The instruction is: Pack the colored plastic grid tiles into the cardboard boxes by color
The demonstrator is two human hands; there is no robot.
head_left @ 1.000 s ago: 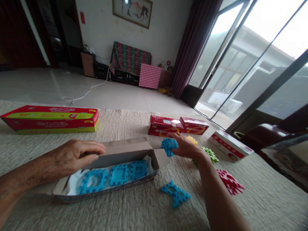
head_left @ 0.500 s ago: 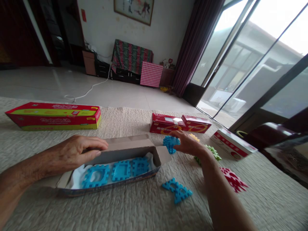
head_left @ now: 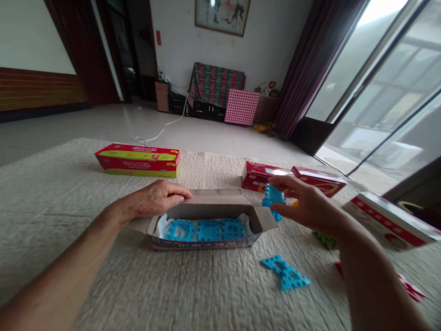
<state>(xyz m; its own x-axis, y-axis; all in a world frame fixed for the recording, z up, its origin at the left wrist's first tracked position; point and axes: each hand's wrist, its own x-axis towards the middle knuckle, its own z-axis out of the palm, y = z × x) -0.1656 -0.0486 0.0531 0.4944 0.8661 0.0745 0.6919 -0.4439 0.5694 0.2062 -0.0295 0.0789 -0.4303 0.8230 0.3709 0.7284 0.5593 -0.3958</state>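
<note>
My left hand (head_left: pixel 159 197) is closed at the back left edge of an open cardboard box (head_left: pixel 206 246), thumb and fingers on its raised flap. Inside the box, blue toy building pieces (head_left: pixel 207 230) with notched edges lie in a row on white lining. To the right of the box, my right hand (head_left: pixel 303 202) pinches a blue notched building piece (head_left: pixel 274 195) between thumb and fingers. In front of that hand, two joined blue triangular pieces (head_left: pixel 286 273) lie flat on the quilted cover (head_left: pixel 220 294).
A long red and yellow box (head_left: pixel 138 161) lies at the back left. Two dark red boxes (head_left: pixel 320 180) stand behind my right hand, a white and red box (head_left: pixel 389 223) farther right. Green pieces (head_left: pixel 324 240) and red pieces (head_left: pixel 409 287) lie around my right forearm.
The view has turned left, so everything sits farther right. My right hand has taken hold of the blue piece and tilted it up. My left hand stays at the box flap.
</note>
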